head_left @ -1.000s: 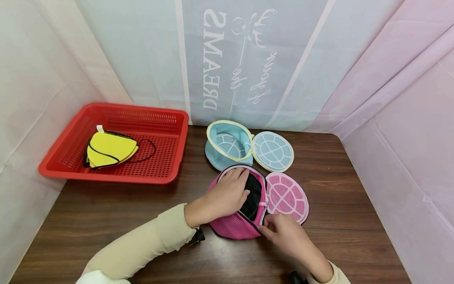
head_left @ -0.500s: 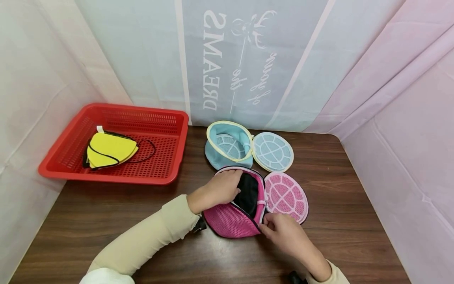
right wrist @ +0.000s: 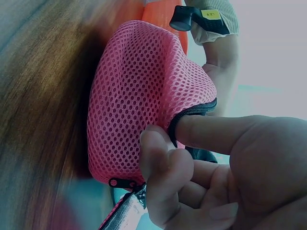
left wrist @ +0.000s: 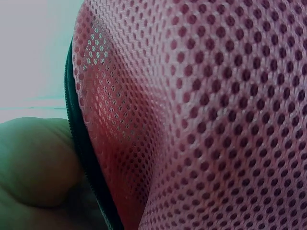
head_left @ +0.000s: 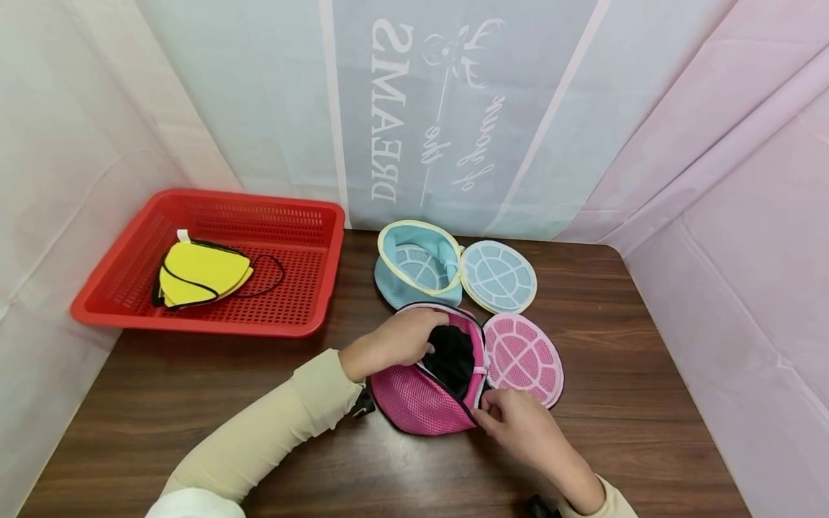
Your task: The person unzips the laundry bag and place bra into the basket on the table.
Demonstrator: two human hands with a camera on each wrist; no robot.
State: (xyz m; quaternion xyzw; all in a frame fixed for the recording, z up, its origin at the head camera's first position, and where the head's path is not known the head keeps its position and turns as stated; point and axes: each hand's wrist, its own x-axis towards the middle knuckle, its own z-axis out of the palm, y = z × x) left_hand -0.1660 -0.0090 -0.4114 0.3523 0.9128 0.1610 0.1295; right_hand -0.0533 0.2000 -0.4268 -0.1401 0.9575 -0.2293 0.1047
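Observation:
A pink mesh laundry bag (head_left: 421,403) with a black zipper edge stands on the table, its round pink lid (head_left: 523,360) folded out to the right. Black cloth (head_left: 453,360) lies inside it. My left hand (head_left: 398,338) reaches over the rim into the bag's mouth, its fingertips hidden in there; I cannot tell whether they grip the cloth. At the near right of the mouth, my right hand (head_left: 521,424) pinches the zipper edge between thumb and curled fingers, close to the zipper pull (right wrist: 122,183) seen in the right wrist view. Pink mesh (left wrist: 225,115) fills most of the left wrist view.
Behind the pink bag stands a blue mesh laundry bag (head_left: 388,280) with yellow trim, its lid (head_left: 499,277) laid out to the right. A red plastic basket (head_left: 311,316) at the left holds a folded yellow item (head_left: 204,270) with black edging and cord. Curtains border the table (head_left: 609,460).
My left hand has shifted left and slightly back, drawing the bag's left rim with it, so more of the mouth shows. The black cloth has shifted and looks more crumpled. My right hand stays put.

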